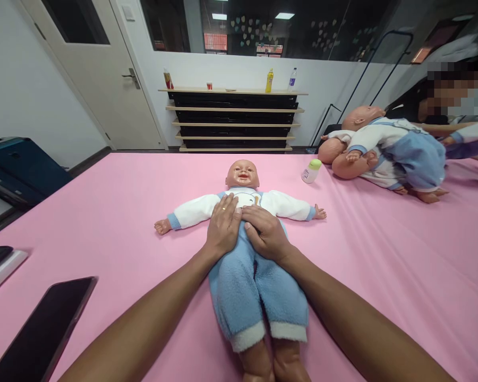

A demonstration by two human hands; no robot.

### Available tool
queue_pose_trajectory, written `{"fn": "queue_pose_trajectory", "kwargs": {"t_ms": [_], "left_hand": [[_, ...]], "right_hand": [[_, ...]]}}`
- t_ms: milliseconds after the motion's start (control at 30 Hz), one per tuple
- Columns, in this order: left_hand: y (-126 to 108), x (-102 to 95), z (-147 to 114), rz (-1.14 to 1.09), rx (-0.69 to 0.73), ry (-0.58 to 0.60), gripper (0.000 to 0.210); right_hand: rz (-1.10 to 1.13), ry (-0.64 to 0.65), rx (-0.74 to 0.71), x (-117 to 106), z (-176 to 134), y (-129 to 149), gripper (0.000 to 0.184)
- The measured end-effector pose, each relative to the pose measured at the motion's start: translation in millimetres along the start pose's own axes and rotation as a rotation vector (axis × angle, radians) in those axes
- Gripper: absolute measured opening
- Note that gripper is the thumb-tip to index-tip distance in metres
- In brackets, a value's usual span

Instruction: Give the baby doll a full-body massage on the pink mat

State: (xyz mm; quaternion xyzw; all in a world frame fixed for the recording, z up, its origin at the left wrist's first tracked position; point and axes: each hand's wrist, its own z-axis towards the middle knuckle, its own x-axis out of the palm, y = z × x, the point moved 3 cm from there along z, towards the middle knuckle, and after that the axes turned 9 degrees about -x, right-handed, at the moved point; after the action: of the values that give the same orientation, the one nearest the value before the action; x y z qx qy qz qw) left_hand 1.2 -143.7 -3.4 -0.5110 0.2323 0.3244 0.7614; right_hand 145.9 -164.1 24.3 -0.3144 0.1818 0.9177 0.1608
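We rest our left hand [224, 225] and right hand [267, 233], unclenched and grasping nothing, on the doll [241, 270], its head [242, 174] near the far edge of the table [119, 212].

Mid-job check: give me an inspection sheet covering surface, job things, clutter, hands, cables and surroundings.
Surface: pink covering, creased on the right.
Job things: doll lying on its back, arms spread, dressed in white and blue.
Clutter: phone at near left; green-capped bottle beyond the doll; overlapping dolls at far right.
Hands: left hand and right hand rest on the doll's torso.
Cables: nothing seen.
Surroundings: door at left, shelf unit ahead, another person's sleeve at right.
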Motion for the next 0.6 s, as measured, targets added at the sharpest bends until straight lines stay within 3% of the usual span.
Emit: {"fn": "queue_pose_trajectory", "kwargs": {"t_ms": [133, 233, 600], "left_hand": [[4, -1.9, -4, -0.085, -0.011, -0.129, 0.049], [1, -4.2, -8, -0.093, 0.047, -0.176, 0.048], [-14, -13.1, -15, -0.076, 0.336, -0.127, 0.045]], "right_hand": [[-0.033, 0.177, 0.024, 7, 3, -4, 0.039], [-0.078, 0.239, 0.089, 10, 5, -9, 0.045], [-0.178, 0.161, 0.380, 13, 0, -22, 0.051]]}}
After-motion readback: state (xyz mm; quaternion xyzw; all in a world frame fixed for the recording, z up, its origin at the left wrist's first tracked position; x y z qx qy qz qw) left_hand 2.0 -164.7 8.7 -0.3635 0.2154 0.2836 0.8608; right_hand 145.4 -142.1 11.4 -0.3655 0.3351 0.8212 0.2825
